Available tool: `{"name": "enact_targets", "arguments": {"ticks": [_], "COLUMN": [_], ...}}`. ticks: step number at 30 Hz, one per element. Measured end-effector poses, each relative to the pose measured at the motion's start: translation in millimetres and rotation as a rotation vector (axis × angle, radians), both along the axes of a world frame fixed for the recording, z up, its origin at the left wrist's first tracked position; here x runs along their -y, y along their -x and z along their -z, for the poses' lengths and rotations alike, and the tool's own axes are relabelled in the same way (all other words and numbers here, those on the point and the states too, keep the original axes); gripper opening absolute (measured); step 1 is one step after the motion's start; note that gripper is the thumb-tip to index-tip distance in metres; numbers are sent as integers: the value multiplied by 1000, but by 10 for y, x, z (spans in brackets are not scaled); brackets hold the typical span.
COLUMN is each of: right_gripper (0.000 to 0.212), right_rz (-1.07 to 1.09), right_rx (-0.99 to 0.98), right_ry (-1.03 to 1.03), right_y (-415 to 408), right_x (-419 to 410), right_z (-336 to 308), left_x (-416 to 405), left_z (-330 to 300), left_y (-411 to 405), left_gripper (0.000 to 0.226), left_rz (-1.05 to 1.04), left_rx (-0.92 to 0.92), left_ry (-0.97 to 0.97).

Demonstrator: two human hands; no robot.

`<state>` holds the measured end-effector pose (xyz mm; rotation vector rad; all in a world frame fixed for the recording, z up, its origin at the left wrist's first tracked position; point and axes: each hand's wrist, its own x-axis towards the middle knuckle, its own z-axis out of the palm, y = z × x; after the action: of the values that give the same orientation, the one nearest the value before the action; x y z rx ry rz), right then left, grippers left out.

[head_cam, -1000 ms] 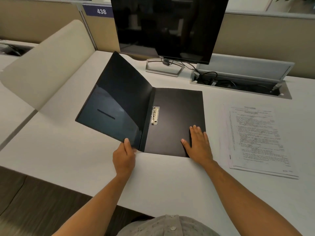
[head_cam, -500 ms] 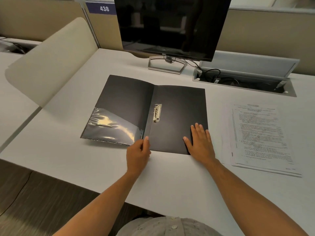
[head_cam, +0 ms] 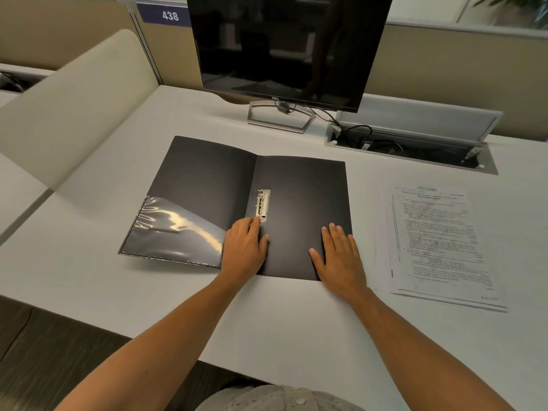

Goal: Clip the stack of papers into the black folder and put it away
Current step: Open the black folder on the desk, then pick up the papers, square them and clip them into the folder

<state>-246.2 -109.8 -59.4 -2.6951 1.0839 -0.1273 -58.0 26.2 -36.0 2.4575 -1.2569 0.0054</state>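
The black folder (head_cam: pixel 299 209) now lies wide open and flat on the desk (head_cam: pixel 267 321) — a moment ago its left cover was still up in the air. The left hand (head_cam: pixel 244 249) has let go of that cover and moved up to the metal clip (head_cam: pixel 262 205), fingers loosely bent and just touching its near end, holding nothing. The right hand (head_cam: pixel 339 256) stays flat on the right page, pressing it down. The stack of papers (head_cam: pixel 439 244) waits just beside the folder — so opening the clip looks like the next job.
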Motion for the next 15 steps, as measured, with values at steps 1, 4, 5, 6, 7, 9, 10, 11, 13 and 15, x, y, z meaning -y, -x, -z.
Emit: {"name": "enact_targets", "arguments": {"ticks": [1,4,5,6,7,9,10,11,13,15], "right_gripper": [76,74,74,74,74,73,73,73,74,75], "right_rz": [1,4,5,5,4,5,6,8,9,9], "right_rx": [-9,-42,-48,-52,-55,-57,-58,-61,-56,-50], "right_ry": [7,38,42,43,45,52,53,54,54,49], "right_y": [-1,-5,-3,-2,-1,-3,-6,-7,-8,-6], "right_x": [-2,-3,-1,1,1,-2,-3,-6,-10,-8], "right_z": [2,18,21,24,27,28,31,30,33,31], "left_x": [15,21,21,25,26,28,28,27,30,31], "left_z": [17,87,108,125,131,147,158,163,171,179], "left_y": [-22,-48,-45,-40,-31,-17,-11,-5,3,3], "left_gripper": [49,63,67,70,72,76,76,75,73,73], "left_rz": [6,20,16,12,10,8,7,7,6,9], "left_rx": [3,-20,-37,-54,-68,-76,-73,-70,-64,-62], "left_ry": [-41,-103,-110,-117,-126,-132,-132,-136,-150,-159]}}
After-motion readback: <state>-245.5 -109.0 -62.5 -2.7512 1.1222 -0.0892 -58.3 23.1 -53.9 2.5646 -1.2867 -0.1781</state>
